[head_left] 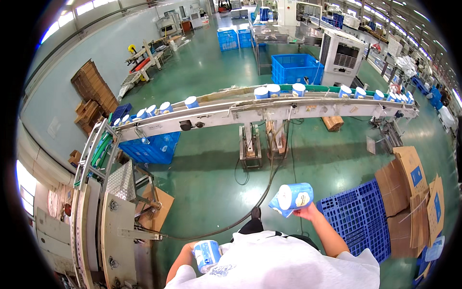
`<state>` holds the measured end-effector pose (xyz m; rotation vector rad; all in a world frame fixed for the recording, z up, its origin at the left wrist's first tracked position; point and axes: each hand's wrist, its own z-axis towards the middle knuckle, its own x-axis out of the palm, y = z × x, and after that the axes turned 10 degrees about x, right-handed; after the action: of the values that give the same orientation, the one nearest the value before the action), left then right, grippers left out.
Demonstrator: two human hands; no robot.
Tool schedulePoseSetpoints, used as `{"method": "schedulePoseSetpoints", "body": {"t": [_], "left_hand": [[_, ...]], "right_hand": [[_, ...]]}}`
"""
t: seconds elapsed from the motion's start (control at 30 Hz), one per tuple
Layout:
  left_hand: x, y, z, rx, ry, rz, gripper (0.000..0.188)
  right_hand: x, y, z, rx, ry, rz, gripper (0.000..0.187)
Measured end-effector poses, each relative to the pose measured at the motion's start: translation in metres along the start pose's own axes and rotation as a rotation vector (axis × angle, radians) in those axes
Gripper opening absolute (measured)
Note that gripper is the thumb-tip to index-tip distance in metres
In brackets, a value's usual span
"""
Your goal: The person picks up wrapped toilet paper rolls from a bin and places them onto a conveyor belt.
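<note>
Right hand [308, 211] grasps a white-and-blue wrapped roll pack [292, 197], cylindrical, white end facing up, held over the green floor [211, 178]. Left hand [195, 248] clasps a second blue-white pack [207, 255] against the torso.

White short-sleeved shirt [284, 262] with a small chest print, bare forearms.

Ahead of the hands the green floor [211, 178] lies open up to the conveyor [269, 110] that bars the way beyond. A metal frame [113, 216] crowds the left hand [192, 249]; a blue pallet [358, 216] and cardboard boxes [409, 192] lie just right of the right hand [308, 212].
</note>
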<state>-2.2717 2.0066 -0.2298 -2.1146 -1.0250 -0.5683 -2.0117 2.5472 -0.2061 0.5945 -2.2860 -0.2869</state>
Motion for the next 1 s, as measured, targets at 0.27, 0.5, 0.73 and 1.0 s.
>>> {"method": "schedulePoseSetpoints", "body": {"t": [0.27,0.5,0.73,1.0], "left_hand": [[0.02,-0.276,0.133,0.219,0.005,0.144,0.037],[0.107,-0.514,0.255,0.576,-0.155,0.27,0.034],[0.184,-0.677,0.421,1.081,-0.548,0.42,0.032],[0.287,-0.792,0.563,1.058,-1.193,1.088,0.043]], "right_hand": [[0.023,0.17,0.097,-0.084,-0.03,-0.017,0.047],[0.038,0.352,0.125,-0.378,-0.259,-0.35,0.048],[0.08,0.551,0.198,-0.741,-0.317,-0.712,0.03],[0.059,0.761,0.295,-0.619,-0.726,-1.134,0.055]]}}
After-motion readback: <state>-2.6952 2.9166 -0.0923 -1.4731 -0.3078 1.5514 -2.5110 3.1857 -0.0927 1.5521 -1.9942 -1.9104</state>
